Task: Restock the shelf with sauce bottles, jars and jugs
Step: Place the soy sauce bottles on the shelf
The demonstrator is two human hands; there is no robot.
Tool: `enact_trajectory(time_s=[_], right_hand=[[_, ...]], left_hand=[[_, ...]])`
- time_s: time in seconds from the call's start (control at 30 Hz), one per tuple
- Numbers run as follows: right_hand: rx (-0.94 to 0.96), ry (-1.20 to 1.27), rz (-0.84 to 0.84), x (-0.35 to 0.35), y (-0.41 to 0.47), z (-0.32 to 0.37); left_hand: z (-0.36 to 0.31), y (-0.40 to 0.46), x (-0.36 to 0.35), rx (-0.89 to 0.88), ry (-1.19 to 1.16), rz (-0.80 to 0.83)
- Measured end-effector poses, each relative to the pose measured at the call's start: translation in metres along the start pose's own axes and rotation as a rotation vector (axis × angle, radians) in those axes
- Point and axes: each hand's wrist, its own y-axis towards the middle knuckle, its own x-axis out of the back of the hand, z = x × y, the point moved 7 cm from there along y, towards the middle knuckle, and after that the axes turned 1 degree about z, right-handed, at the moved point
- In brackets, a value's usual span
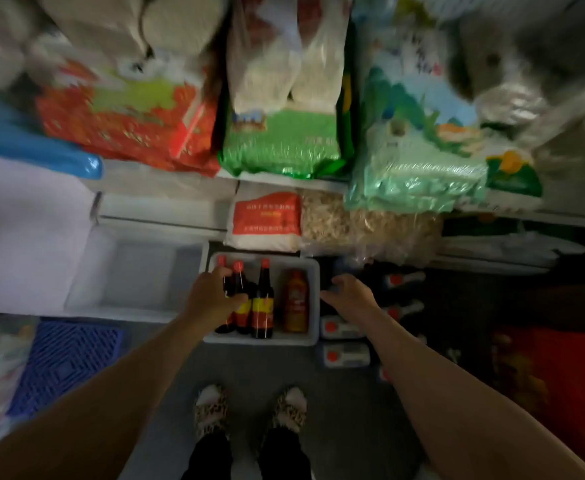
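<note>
**Left hand on the dark bottles in the white bin**

At the far left a blue slatted crate [67, 362] lies on the grey floor, and above it an open white foam box [135, 271] sits beside a pale sheet; next comes the white bin [313, 299] on the floor, holding three dark sauce bottles [262, 306] with red caps and yellow-red labels standing upright side by side along its left half, and one orange sauce bottle [296, 303] with a red cap standing apart toward its right wall; the left hand [211, 297] reaches into the bin with fingers curled round the necks of the two leftmost dark bottles; below, two feet in leopard-print slippers [249, 412] stand on the floor; the right hand [350, 292] hovers just right of the bin's right wall, fingers loosely spread and holding nothing; under and beside it, in shadow, lie several jugs [344, 356] with red caps on white labels, their shapes blurred; above all this, bags of rice [284, 143] in red, green and pale green packs crowd the shelf
</note>
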Motion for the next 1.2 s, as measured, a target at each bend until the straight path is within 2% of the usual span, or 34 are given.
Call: enact_trajectory(time_s=[0.1,0.23,0.4,0.5,0.63,0.83,1.2], right_hand=[[-0.129,0.061,0.042,-0.049,0.048,-0.047],[-0.170,0.066,0.069,-0.110,0.113,-0.096],[-0.272,0.395,0.061,-0.187,0.193,-0.155],[-0.299,0.500,0.059,-0.224,0.238,-0.175],[-0.232,0.583,0.044,-0.264,0.289,-0.187],[-0.147,0.739,-0.021,-0.316,0.327,-0.199],[-0.187,0.842,-0.113,-0.344,0.346,-0.209]], left_hand=[[0.032,0.036,-0.061,0.028,-0.001,0.031],[0.065,0.091,-0.148,0.028,-0.041,0.114],[0.100,0.172,-0.247,0.063,-0.079,0.175],[0.118,0.218,-0.289,0.093,-0.088,0.174],[0.137,0.276,-0.334,0.133,-0.109,0.201],[0.129,0.338,-0.389,0.103,-0.251,0.217],[0.157,0.396,-0.439,0.284,-0.613,0.219]])
